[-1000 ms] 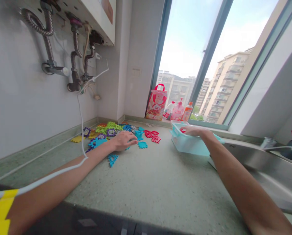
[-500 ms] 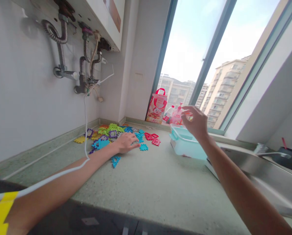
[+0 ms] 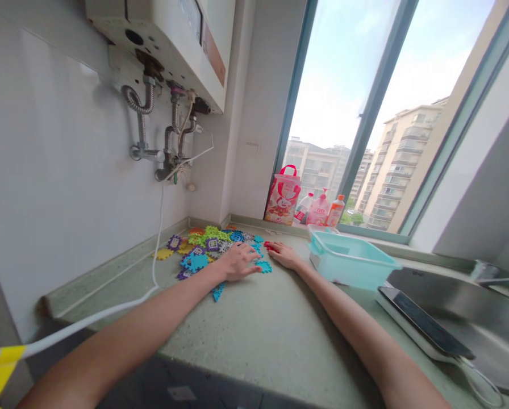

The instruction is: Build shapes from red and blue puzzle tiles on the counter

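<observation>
Left hand (image 3: 238, 261) open, palm-down, fingers spread, at right edge of multicoloured interlocking plates (image 3: 212, 244), centre frame. Right hand (image 3: 283, 254) over red plates (image 3: 267, 245), just right; grip can't tell. Step: seemingly gathering reds; next calls for secure finger closure. Turquoise bin (image 3: 352, 270) right of centre.

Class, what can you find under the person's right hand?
Part of a red toy piece shows at the front edge of the right hand; whether more pieces lie underneath cannot be seen.
</observation>
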A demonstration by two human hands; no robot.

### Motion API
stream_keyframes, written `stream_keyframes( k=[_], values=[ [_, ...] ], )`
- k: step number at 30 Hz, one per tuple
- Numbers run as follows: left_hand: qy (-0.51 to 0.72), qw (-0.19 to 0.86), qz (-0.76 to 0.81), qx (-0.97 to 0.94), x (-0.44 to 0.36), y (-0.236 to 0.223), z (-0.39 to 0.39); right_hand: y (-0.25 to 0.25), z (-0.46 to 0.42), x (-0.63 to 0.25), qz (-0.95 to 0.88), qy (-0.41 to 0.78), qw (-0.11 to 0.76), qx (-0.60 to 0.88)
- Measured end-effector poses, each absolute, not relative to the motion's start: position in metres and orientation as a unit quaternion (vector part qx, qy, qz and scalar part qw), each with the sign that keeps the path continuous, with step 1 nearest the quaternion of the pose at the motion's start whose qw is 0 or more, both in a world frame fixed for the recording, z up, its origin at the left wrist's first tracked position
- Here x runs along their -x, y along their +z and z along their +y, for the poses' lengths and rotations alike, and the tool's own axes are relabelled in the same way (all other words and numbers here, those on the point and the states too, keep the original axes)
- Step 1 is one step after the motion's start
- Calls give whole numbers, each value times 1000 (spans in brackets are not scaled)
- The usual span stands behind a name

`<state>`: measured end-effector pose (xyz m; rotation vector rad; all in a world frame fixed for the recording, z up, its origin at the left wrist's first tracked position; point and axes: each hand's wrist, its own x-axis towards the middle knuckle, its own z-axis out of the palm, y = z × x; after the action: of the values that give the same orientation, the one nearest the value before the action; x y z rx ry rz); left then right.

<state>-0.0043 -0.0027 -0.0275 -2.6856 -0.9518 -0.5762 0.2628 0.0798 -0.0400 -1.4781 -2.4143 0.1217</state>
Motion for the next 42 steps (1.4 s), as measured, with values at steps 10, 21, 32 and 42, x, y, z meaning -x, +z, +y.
stream_keyframes(
  k=[10, 21, 32, 42],
  values=[
    [-210, 197, -216, 933, -14, -3, -34, -62, -25, -308, -858, 22, 215, 467],
    [-168, 102, -117, 973, -35, -4, -60, -36, -87, -299, -840, 247, 366, 316],
    [-150, 80, -16, 985, -59, -2, -75, -45, -38, -340, -875, 193, 272, 350],
    [-189, 61, 6, 980, -67, -7, -77, -40, -40, -350, -867, 167, 273, 382]
  ],
)
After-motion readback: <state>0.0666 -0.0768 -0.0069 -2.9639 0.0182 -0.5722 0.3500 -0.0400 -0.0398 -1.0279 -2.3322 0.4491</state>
